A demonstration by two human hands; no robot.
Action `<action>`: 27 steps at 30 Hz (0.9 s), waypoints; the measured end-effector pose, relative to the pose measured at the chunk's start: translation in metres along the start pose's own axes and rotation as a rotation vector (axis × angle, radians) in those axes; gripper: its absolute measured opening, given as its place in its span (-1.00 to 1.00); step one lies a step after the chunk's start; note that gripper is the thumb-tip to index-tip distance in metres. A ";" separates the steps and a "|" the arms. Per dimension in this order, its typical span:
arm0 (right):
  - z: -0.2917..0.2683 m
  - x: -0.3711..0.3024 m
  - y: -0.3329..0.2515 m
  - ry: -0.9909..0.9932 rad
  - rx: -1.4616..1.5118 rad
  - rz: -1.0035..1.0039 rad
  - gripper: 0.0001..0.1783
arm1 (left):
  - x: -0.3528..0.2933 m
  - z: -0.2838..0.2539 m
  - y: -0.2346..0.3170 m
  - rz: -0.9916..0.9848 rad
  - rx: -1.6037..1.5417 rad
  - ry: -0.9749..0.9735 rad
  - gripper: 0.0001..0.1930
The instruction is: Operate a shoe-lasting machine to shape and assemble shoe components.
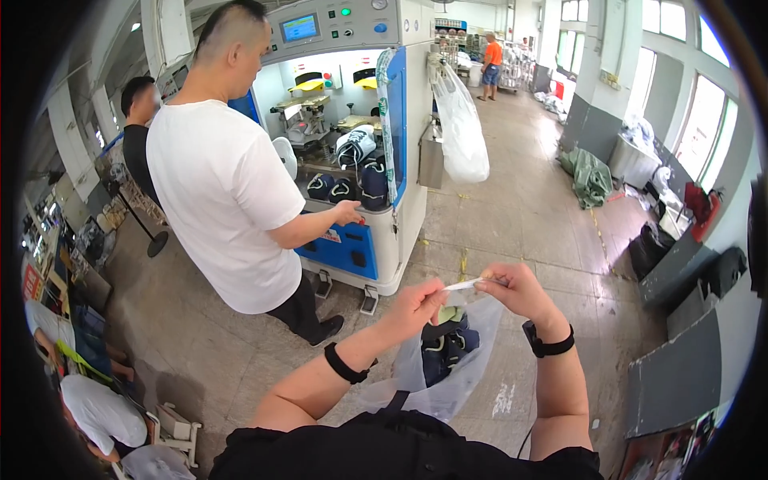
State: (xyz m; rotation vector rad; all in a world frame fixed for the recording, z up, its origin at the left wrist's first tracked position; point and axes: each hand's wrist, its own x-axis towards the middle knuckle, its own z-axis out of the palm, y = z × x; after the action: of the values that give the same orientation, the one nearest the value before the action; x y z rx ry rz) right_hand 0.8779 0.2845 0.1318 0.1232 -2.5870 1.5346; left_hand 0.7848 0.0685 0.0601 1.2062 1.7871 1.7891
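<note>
My left hand [418,305] and my right hand [516,290] pinch the top edge of a clear plastic bag [448,376] and hold it in front of me. The bag hangs below both hands, and dark blue shoe parts [445,346] with a bit of green lie inside it. Each wrist wears a black band. Both hands grip the bag's rim, a little apart from each other.
A person in a white shirt [224,192] stands at left, a hand on a white and blue machine [360,144] with dark shoe parts inside. A white bag [462,128] hangs on the machine's side. Other people sit at lower left; one stands far back.
</note>
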 end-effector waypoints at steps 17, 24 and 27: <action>-0.062 0.192 0.148 0.073 0.685 -0.047 -0.82 | 0.142 -0.091 -0.044 -0.107 -0.469 0.127 -0.79; -0.113 0.332 -0.001 0.213 0.233 -0.423 -0.82 | 0.230 -0.154 -0.006 0.205 -0.260 0.495 -0.75; -0.133 0.409 -0.051 0.348 -0.118 -0.639 -0.78 | 0.290 -0.199 0.011 0.279 -0.212 0.708 -0.75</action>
State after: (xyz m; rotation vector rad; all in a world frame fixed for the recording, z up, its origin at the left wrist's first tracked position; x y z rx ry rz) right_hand 0.4899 0.3750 0.3022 0.5538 -2.0680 1.0569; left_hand 0.4708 0.1539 0.1935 0.8160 1.7363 2.7426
